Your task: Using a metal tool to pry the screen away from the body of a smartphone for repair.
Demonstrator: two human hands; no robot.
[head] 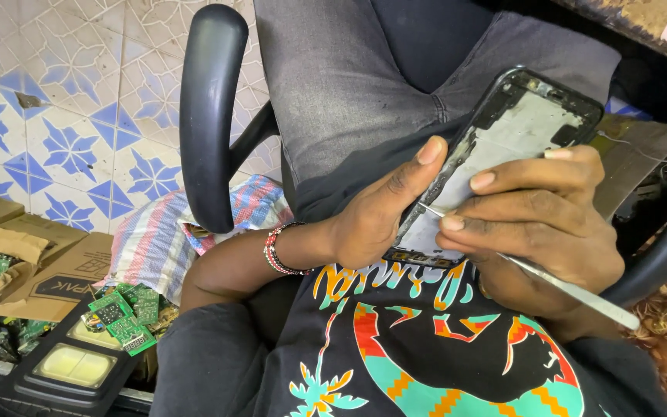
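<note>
An opened phone housing [512,131], black-rimmed with a pale bare inside, is held tilted over my lap. My left hand [376,210] grips its left edge, thumb lying along the rim; a beaded bracelet [275,251] circles that wrist. My right hand [546,224] covers the lower right part of the housing and pinches metal tweezers [573,287], whose tip touches the housing's inside near its left edge.
I sit in a chair with black armrests [208,116]. On the patterned tile floor [63,131] at left lie a striped sack [156,239], cardboard boxes [32,270], green circuit boards [129,313] and a black tray [71,367]. A worn table edge [642,27] is top right.
</note>
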